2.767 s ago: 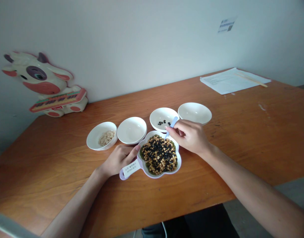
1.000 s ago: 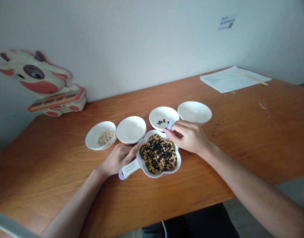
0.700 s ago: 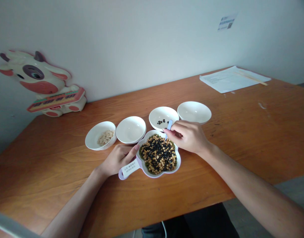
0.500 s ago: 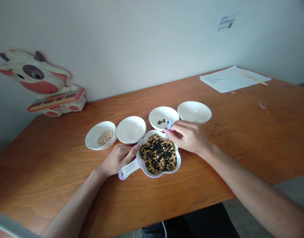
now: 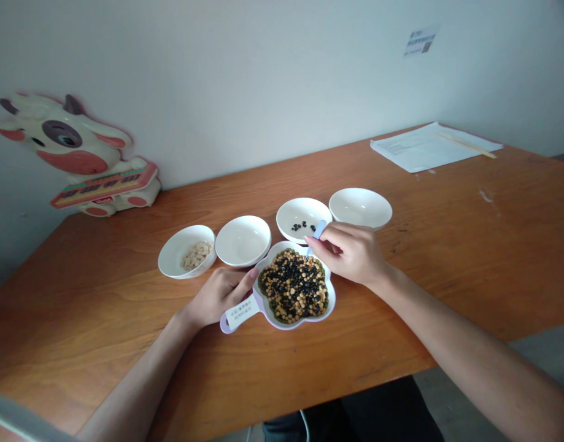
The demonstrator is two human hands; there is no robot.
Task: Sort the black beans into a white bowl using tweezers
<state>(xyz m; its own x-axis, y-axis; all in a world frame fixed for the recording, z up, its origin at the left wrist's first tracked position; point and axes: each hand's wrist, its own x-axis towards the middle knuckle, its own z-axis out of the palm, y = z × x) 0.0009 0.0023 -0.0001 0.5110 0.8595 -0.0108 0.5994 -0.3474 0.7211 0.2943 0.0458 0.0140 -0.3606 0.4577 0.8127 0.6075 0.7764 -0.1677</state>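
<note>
While R hand (image 5: 350, 253) pinches pale-blue tweezers (image 5: 317, 233) at the back rim of a flower-shaped dish (image 5: 309, 323) of mixed beans (image 5: 293, 285) — L hand (image 5: 220, 296) loosely curled against its rim — a white bowl (image 5: 293, 212) w/ black beans (image 5: 302, 226) sits just behind the dish.

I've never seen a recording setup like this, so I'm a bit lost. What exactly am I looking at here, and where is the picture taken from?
This picture comes from a camera worn on a person's head, looking forward and down, so the two arms are that person's own. The right hand pinches a small pale blue plastic tool above a white flower-shaped dish of mixed black, yellow and green beans. The left hand rests beside the dish's labelled handle. Four white bowls stand on the wooden table: one holds a few black beans, another holds pale pieces, and two more sit between and beyond them.
</note>
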